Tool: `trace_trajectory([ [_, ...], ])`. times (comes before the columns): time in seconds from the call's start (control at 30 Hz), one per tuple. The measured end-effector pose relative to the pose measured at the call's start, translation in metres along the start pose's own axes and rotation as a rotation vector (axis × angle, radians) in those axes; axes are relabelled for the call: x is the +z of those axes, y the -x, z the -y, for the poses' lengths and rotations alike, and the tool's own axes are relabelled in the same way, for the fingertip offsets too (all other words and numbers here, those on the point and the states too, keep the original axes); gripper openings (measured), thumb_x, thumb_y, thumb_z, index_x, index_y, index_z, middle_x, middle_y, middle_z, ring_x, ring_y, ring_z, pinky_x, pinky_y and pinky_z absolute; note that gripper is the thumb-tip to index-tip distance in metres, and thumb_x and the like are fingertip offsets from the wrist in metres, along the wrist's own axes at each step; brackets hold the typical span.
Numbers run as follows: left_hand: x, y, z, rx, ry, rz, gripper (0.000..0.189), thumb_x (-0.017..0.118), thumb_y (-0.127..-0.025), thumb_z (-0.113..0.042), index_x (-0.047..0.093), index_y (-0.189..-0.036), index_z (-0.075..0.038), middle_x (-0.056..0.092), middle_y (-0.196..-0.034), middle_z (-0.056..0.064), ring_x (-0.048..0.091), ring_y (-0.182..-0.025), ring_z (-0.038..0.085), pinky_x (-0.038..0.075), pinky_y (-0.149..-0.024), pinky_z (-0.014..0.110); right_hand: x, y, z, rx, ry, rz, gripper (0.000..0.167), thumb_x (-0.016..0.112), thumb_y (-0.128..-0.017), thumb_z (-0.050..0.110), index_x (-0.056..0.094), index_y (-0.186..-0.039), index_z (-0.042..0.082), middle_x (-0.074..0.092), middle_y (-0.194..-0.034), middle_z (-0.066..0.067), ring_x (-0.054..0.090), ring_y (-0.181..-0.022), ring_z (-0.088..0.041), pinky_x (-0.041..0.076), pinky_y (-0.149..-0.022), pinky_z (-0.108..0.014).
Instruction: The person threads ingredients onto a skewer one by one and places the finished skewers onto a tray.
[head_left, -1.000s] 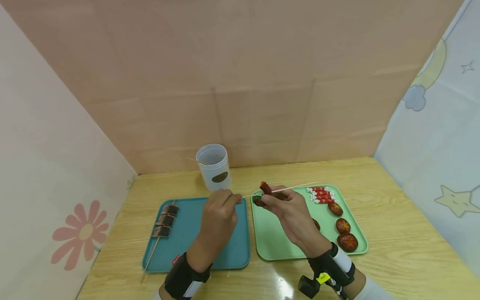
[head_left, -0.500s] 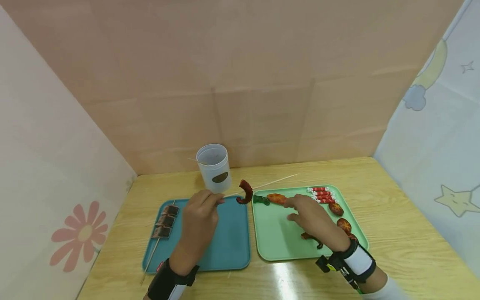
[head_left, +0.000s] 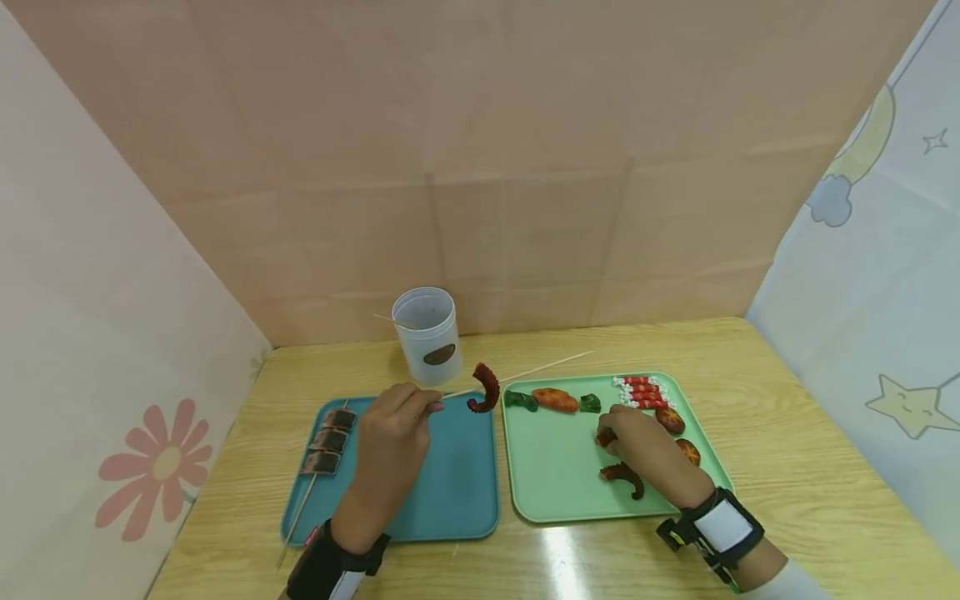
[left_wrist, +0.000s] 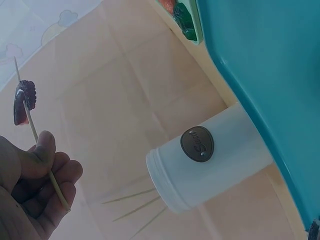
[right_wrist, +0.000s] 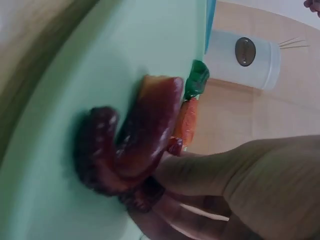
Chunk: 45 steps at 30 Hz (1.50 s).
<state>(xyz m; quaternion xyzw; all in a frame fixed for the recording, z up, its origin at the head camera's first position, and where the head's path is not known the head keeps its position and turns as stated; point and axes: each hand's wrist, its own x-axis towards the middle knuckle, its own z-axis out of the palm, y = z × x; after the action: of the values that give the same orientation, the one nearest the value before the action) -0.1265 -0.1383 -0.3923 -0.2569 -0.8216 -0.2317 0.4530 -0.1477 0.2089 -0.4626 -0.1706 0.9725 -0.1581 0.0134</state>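
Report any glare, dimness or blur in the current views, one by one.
Head: bright glare on the table near the bottom edge; left wrist: a dim image, the left hand darkest; right wrist: highlights on the curved tentacle, slightly soft up close.

Pink flower point(head_left: 166, 462) on pale wall point(head_left: 90, 275), brown backdrop point(head_left: 480, 175), smiling yellow star point(head_left: 911, 406), blue cloud point(head_left: 830, 200)

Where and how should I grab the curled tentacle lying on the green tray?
Probably best: pinch the curled tentacle across its thick, smooth body near the blunt end, coming from above. That stretch is straighter and stouter, while the other end hooks round to a slimmer tip; the green tray sits underneath.
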Motion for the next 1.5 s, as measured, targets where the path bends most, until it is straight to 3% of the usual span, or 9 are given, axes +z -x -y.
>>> trace_trajectory([
  [0.1,0.000,0.000,0.000,-0.001,0.003,0.000,0.013,0.084,-0.075,0.010,0.078,-0.081,0.000,0.068,-0.075,0.009,0.067,-0.068,0.023,0.058,-0.059,0.030,-0.006,-0.001,0.001,0.022,-0.055,0.000,0.013,0.081,-0.084,0.002,0.072,-0.088,0.010,0.063,-0.084,0.001,0.057,-0.074,-0.010,0.049,-0.062,-0.025],
  [0.2,-0.001,0.000,-0.001,-0.003,0.007,-0.003,0.013,0.085,-0.074,0.009,0.077,-0.079,0.000,0.068,-0.074,0.009,0.067,-0.067,0.023,0.058,-0.058,0.031,-0.019,-0.004,0.004,0.038,-0.219,-0.046,0.010,0.074,-0.092,0.006,0.071,-0.101,0.007,0.070,-0.089,-0.002,0.060,-0.074,-0.009,0.050,-0.064,-0.026],
  [0.27,-0.001,0.000,-0.001,0.000,0.010,-0.002,0.014,0.085,-0.074,0.009,0.077,-0.079,0.000,0.068,-0.074,0.008,0.067,-0.067,0.022,0.058,-0.058,0.031,-0.029,-0.006,0.007,0.027,-0.450,-0.088,0.014,0.068,-0.098,0.008,0.068,-0.111,0.003,0.072,-0.096,-0.005,0.065,-0.075,-0.009,0.055,-0.068,-0.027],
  [0.47,0.001,0.001,-0.001,0.016,0.026,0.017,0.016,0.084,-0.074,0.013,0.078,-0.080,-0.001,0.067,-0.074,0.007,0.066,-0.066,0.021,0.057,-0.058,0.029,-0.064,-0.007,0.026,-0.043,-1.362,-0.137,0.022,0.060,-0.103,0.008,0.063,-0.124,0.002,0.072,-0.108,-0.002,0.072,-0.093,-0.012,0.062,-0.086,-0.027],
  [0.57,0.003,0.002,-0.001,0.020,0.030,0.027,0.016,0.083,-0.074,0.014,0.078,-0.079,-0.001,0.067,-0.072,0.006,0.065,-0.065,0.020,0.057,-0.058,0.029,-0.075,-0.005,0.036,-0.068,-1.557,-0.133,0.020,0.058,-0.103,0.006,0.068,-0.120,0.007,0.072,-0.107,0.001,0.072,-0.094,-0.012,0.061,-0.088,-0.026],
  [0.83,0.005,0.003,-0.002,0.018,0.008,0.033,0.015,0.084,-0.074,0.012,0.078,-0.080,-0.001,0.066,-0.072,0.007,0.064,-0.066,0.021,0.058,-0.059,0.031,-0.081,-0.001,0.048,-0.115,-1.588,-0.202,0.021,0.057,-0.103,0.001,0.070,-0.115,0.011,0.072,-0.108,0.001,0.071,-0.094,-0.012,0.061,-0.089,-0.025],
  [1.03,0.007,0.004,-0.003,0.020,-0.002,0.021,0.015,0.084,-0.074,0.011,0.077,-0.079,-0.001,0.066,-0.071,0.007,0.063,-0.064,0.021,0.056,-0.057,0.031,-0.078,-0.003,0.054,-0.076,-1.586,-0.256,0.022,0.061,-0.100,-0.002,0.070,-0.112,0.014,0.073,-0.106,0.004,0.070,-0.094,-0.010,0.059,-0.086,-0.021],
  [1.33,0.007,0.004,-0.006,0.050,-0.025,-0.001,0.013,0.084,-0.074,0.009,0.077,-0.077,0.000,0.061,-0.069,0.007,0.061,-0.062,0.022,0.055,-0.056,0.031,-0.071,-0.008,0.077,0.174,-1.625,-0.283,0.019,0.069,-0.096,0.001,0.075,-0.100,0.018,0.068,-0.102,0.003,0.067,-0.091,-0.011,0.058,-0.084,-0.020],
  [1.5,0.008,0.002,-0.008,0.060,-0.044,0.004,0.015,0.081,-0.075,0.013,0.076,-0.076,0.000,0.061,-0.069,0.007,0.061,-0.062,0.022,0.056,-0.056,0.032,-0.063,-0.009,0.083,0.277,-1.642,-0.278,0.016,0.070,-0.096,0.003,0.073,-0.101,0.019,0.066,-0.110,0.003,0.066,-0.094,-0.009,0.056,-0.084,-0.017],
])
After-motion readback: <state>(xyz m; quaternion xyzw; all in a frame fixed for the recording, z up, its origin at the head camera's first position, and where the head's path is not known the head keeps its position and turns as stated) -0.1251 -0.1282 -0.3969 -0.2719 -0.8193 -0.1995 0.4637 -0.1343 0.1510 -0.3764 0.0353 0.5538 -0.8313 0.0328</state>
